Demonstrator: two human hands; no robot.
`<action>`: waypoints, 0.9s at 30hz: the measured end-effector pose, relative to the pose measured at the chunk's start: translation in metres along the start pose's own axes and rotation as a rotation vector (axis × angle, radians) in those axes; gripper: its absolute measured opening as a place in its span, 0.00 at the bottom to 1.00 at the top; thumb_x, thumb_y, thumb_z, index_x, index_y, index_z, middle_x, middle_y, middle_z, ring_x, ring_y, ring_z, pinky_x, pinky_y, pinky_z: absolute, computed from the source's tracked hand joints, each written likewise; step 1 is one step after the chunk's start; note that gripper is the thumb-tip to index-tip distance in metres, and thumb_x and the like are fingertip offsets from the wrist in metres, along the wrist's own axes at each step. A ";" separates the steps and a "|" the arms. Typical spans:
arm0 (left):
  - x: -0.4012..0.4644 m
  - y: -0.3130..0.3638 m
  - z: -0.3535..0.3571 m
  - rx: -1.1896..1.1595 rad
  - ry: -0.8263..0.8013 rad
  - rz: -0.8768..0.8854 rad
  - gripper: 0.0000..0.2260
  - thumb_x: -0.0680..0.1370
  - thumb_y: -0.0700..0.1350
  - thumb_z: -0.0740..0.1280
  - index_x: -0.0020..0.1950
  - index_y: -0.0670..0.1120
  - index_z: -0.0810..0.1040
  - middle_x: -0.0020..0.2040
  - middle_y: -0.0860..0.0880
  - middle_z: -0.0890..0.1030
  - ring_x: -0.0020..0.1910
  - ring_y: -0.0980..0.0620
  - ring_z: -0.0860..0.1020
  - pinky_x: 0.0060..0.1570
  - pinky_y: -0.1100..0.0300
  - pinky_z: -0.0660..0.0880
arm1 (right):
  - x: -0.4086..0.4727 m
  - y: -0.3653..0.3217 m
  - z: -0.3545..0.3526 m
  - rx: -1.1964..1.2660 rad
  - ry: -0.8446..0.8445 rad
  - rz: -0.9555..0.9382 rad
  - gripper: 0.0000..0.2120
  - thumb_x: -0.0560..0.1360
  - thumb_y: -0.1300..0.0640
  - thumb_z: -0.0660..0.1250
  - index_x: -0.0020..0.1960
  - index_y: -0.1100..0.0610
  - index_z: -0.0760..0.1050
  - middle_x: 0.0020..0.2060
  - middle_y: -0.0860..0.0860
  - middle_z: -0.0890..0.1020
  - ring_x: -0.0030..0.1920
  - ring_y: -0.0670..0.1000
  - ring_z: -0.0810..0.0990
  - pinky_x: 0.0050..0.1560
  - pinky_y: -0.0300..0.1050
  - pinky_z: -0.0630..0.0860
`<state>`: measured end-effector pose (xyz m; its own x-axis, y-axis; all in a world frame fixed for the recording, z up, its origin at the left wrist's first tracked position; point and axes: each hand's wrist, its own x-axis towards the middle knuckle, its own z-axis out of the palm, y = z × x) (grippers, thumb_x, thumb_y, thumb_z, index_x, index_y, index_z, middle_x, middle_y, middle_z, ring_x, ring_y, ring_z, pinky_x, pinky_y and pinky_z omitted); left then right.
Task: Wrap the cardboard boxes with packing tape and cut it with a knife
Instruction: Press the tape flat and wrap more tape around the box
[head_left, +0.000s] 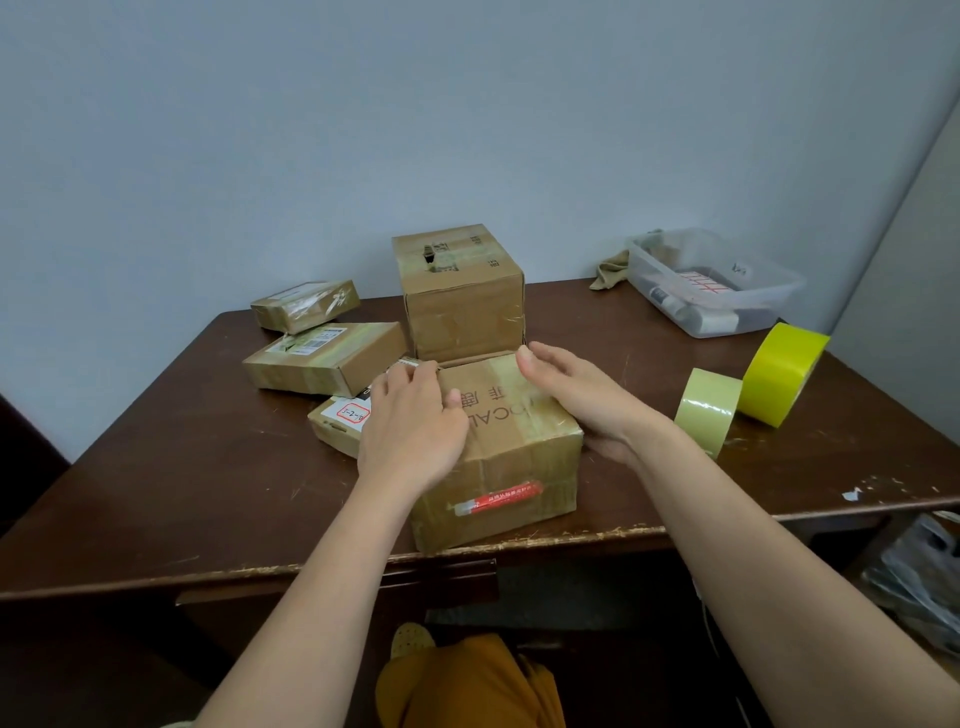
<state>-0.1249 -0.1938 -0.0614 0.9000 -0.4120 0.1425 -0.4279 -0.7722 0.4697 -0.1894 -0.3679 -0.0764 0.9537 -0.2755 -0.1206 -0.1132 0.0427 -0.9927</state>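
Note:
A cardboard box with printed letters on top and a red sticker on its front stands at the table's front edge. My left hand lies over its top left edge, thumb on the top face and fingers reaching to the far left corner. My right hand lies with straight fingers along the top right edge, palm against the right side. A pale tape roll and a bright yellow tape roll stand on edge to the right. No knife is in view.
A taller taped box stands right behind the front box. Three smaller taped boxes lie to the left. A clear plastic bin and a cloth sit at the back right of the brown table.

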 end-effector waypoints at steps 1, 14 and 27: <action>0.000 0.000 0.000 -0.007 0.005 0.003 0.21 0.84 0.50 0.55 0.76 0.49 0.62 0.74 0.48 0.64 0.75 0.47 0.58 0.66 0.48 0.64 | -0.004 0.004 -0.003 0.085 -0.089 0.004 0.38 0.68 0.43 0.74 0.74 0.47 0.65 0.68 0.45 0.75 0.63 0.48 0.80 0.57 0.45 0.80; -0.001 -0.004 0.001 -0.051 0.046 0.054 0.20 0.83 0.49 0.58 0.75 0.49 0.67 0.72 0.50 0.68 0.72 0.49 0.64 0.67 0.51 0.64 | 0.011 0.010 -0.005 0.042 0.245 -0.040 0.07 0.72 0.51 0.76 0.47 0.53 0.84 0.44 0.49 0.87 0.45 0.48 0.86 0.51 0.45 0.81; -0.001 -0.005 0.001 -0.081 0.058 0.080 0.19 0.82 0.50 0.60 0.74 0.51 0.68 0.70 0.52 0.70 0.71 0.50 0.66 0.63 0.52 0.67 | -0.001 -0.010 0.010 -0.142 0.252 -0.113 0.18 0.82 0.43 0.60 0.65 0.52 0.78 0.63 0.46 0.80 0.65 0.48 0.76 0.70 0.53 0.71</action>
<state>-0.1237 -0.1902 -0.0648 0.8674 -0.4407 0.2312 -0.4927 -0.6952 0.5234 -0.1863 -0.3584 -0.0662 0.8656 -0.5007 0.0096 -0.0650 -0.1314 -0.9892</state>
